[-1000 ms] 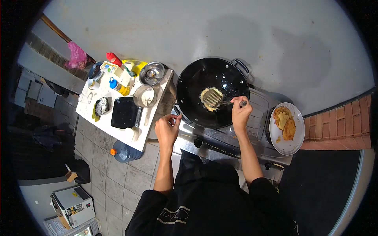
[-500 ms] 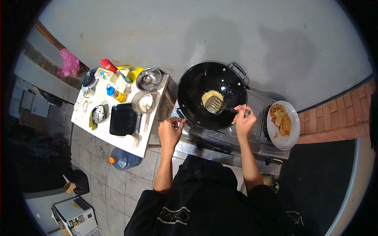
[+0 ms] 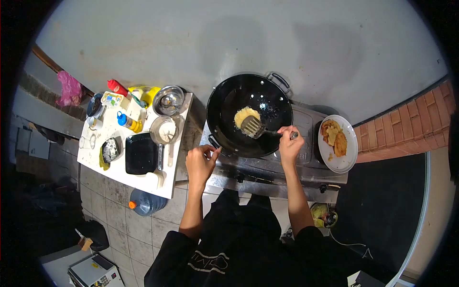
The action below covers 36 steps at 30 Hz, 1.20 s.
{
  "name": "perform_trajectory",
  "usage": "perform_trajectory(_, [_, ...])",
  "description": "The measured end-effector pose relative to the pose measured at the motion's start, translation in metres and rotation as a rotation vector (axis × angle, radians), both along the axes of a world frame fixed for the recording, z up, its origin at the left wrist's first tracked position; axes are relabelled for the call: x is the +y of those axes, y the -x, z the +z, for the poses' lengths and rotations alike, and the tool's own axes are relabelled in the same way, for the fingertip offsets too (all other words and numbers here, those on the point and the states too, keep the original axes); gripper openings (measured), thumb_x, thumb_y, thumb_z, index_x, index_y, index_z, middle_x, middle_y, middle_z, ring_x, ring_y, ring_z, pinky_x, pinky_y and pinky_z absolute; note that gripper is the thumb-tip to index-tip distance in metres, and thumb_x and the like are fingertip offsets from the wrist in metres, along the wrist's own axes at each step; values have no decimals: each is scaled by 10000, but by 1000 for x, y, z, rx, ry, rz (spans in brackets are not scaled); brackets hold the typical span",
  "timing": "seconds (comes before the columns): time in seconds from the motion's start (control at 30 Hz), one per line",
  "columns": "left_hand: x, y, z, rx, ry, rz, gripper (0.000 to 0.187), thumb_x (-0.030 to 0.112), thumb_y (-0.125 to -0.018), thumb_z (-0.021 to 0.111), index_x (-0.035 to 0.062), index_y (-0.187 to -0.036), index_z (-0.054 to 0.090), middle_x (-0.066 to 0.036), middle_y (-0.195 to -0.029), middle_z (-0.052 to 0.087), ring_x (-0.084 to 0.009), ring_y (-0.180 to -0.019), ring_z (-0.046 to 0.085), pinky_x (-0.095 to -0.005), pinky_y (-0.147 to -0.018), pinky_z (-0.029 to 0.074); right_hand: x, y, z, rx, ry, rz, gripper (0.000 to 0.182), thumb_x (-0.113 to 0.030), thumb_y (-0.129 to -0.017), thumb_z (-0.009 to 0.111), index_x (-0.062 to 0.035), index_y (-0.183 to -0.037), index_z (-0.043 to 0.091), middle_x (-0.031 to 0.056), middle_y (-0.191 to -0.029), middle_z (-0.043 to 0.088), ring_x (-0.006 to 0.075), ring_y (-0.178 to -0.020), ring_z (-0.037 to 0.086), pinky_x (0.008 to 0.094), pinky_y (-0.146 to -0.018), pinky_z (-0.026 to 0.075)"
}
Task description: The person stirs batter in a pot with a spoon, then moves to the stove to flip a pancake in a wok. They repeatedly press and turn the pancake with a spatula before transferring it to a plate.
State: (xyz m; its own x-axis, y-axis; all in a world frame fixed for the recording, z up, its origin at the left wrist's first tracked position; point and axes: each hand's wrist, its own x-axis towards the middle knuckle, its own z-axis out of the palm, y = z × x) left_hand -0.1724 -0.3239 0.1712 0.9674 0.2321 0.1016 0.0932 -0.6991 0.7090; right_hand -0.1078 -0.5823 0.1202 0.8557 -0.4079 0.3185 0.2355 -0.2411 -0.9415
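Note:
A large black wok (image 3: 229, 93) sits on the metal stove (image 3: 306, 167). Inside it lies a pale yellow, battered-looking piece of food (image 3: 245, 114). My right hand (image 3: 289, 148) is closed around the handle of a slotted spatula (image 3: 252, 126), whose head rests over the food's lower right edge and hides part of it. At the wok's lower left, my left hand (image 3: 201, 165) is closed, thumb and fingers pinched at the wok's side handle (image 3: 213, 140). The exact contact there is partly hidden by the fingers.
Right of the wok, a white plate (image 3: 340, 164) bears browned fried pieces (image 3: 340, 144). On the left, a white table (image 3: 114, 167) carries a black square pan (image 3: 140, 154), a bowl of white powder (image 3: 167, 130), a metal bowl (image 3: 168, 100) and bottles. A water jug (image 3: 149, 203) lies below.
The whole view has shifted, with the wok and table appearing further left. Both hands keep their grips, and the spatula's head stays on the food, which shows a little more.

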Motion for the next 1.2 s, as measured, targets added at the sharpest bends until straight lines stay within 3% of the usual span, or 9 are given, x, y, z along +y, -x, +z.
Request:
perform_trajectory(0.2, [0,5,7,21,-14,-8,226,272,-768,775,50,-765,734,-87,-554,574,-252,-498,576,-367,-513,433,2,5,-1,63,-41,-9,273,-69,-957,502,37,-717,578,74,-655,634,130,-612,582,285,-592,448])
perform_trajectory(0.27, [0,3,11,7,-11,-1,214,262,-765,780,52,-777,738,-83,-547,561,-240,-487,559,-362,-506,421,5,2,-1,-66,18,-36,273,-80,-963,514,31,-722,577,59,-647,626,107,-522,538,274,-518,418])
perform_trajectory(0.4, [1,2,10,-30,-2,-17,198,243,-763,783,51,-773,737,-80,-547,551,-232,-479,538,-360,-501,409,8,-2,25,-57,-70,-13,291,-105,-974,520,10,-712,574,40,-629,622,60,-390,461,252,-394,338])
perform_trajectory(0.53, [2,4,10,-20,-35,-15,185,223,-758,787,47,-786,734,-86,-555,550,-231,-483,532,-359,-501,404,14,-7,20,37,-156,-6,274,-90,-965,520,19,-720,576,55,-621,628,91,-440,526,270,-432,377])
perform_trajectory(0.7, [2,1,10,-15,-35,-18,185,215,-757,788,44,-797,730,-88,-556,544,-234,-487,529,-362,-506,404,18,-14,1,4,16,-46,245,-80,-952,521,32,-743,580,105,-637,646,164,-589,628,308,-570,464])
perform_trajectory(0.77, [1,3,9,-49,-32,-36,173,177,-745,799,27,-786,724,-81,-528,496,-183,-479,451,-353,-512,379,20,-14,7,-51,74,-50,253,-84,-955,519,30,-737,576,107,-644,648,165,-592,629,308,-574,466])
perform_trajectory(0.93, [-2,4,10,-25,-28,-57,155,163,-751,790,29,-785,721,-81,-525,484,-187,-479,446,-353,-515,376,19,-10,6,-85,158,-60,271,-91,-960,516,25,-719,558,104,-664,654,169,-588,625,314,-579,465])
perform_trajectory(1.1, [-1,3,7,-30,-47,-78,168,208,-768,780,49,-792,727,-81,-541,520,-226,-479,506,-360,-502,392,21,0,21,57,-159,33,309,-180,-1003,506,7,-765,570,51,-589,594,105,-422,519,269,-395,391])
perform_trajectory(1.2, [-3,2,7,-38,-37,-65,159,199,-772,776,48,-785,726,-78,-537,511,-219,-479,506,-359,-500,392,12,2,22,-23,-146,-1,319,-213,-1010,504,6,-789,574,33,-554,552,76,-384,477,247,-335,347])
